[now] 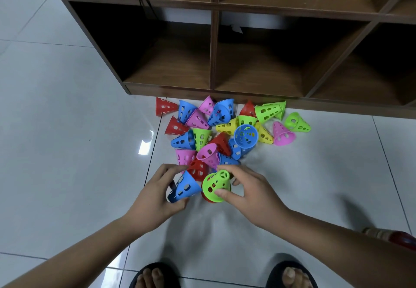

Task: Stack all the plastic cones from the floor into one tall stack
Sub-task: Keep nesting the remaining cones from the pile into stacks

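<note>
1. The left hand (155, 194) curls its fingers round a blue cone (188, 188) lying on its side. The right hand (252, 194) pinches a green cone (215, 184), narrow end up, between thumb and fingers at its wide rim.
2. Both cones are low over the floor (67, 130), at the near edge of the loose pile (225, 134), which lies against the foot of a wooden shelf unit (171, 67).
3. Risk: a cone set down off-axis would probably seat crooked, and the lean would grow as the stack rises.
4. Risk: the hands work touching the pile's edge, so a careless reach could knock cones further away.
5. Unclear: a red sliver (206, 198) under the green cone may be another cone.
6. Overlap prevents a count of the pile. A reddish object (398, 238) is cut off at the right edge.
</note>
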